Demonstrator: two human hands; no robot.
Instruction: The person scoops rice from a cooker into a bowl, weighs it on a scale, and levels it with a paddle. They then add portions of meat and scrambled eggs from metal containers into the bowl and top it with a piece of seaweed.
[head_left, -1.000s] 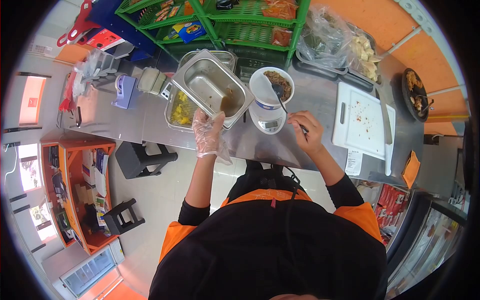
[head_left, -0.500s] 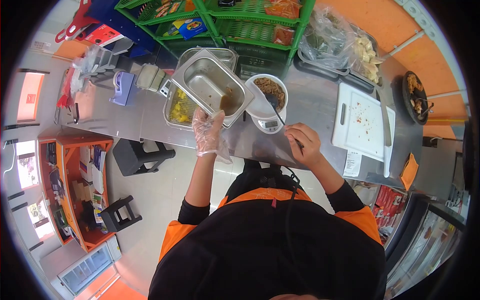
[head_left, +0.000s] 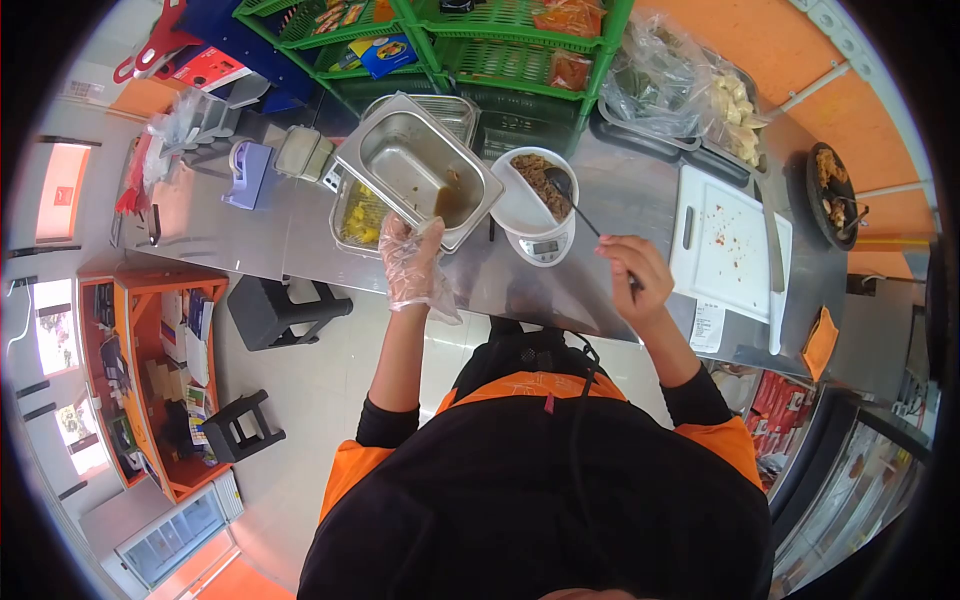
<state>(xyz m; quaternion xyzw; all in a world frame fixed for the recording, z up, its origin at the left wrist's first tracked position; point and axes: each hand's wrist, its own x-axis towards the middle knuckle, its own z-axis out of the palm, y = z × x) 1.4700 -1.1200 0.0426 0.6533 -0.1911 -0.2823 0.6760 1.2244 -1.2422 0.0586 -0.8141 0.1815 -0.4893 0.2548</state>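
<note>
My left hand (head_left: pixel 412 265), in a clear plastic glove, grips the near edge of a steel food pan (head_left: pixel 395 155). The pan is tilted and has some brown liquid and bits in its near corner. My bare right hand (head_left: pixel 640 278) is closed on the handle of a dark spoon (head_left: pixel 587 217). The spoon's head rests among shredded meat (head_left: pixel 532 168) in a white divided bowl (head_left: pixel 522 210), whose other compartment looks bare. Under the bowl stands a white kitchen scale (head_left: pixel 546 250); its digits are too small to read.
Behind the pan are a tray of yellow food (head_left: pixel 362 218) and a green rack (head_left: pixel 500 78). To the right lie a white cutting board (head_left: pixel 715 270), a knife (head_left: pixel 772 240) and a dark dish of food (head_left: pixel 815 200). A tape dispenser (head_left: pixel 243 180) stands left.
My right hand has moved right and slightly back toward the counter's right side. The spoon's head has shifted right and farther into the bowl's meat compartment. My left hand and the pan have barely moved.
</note>
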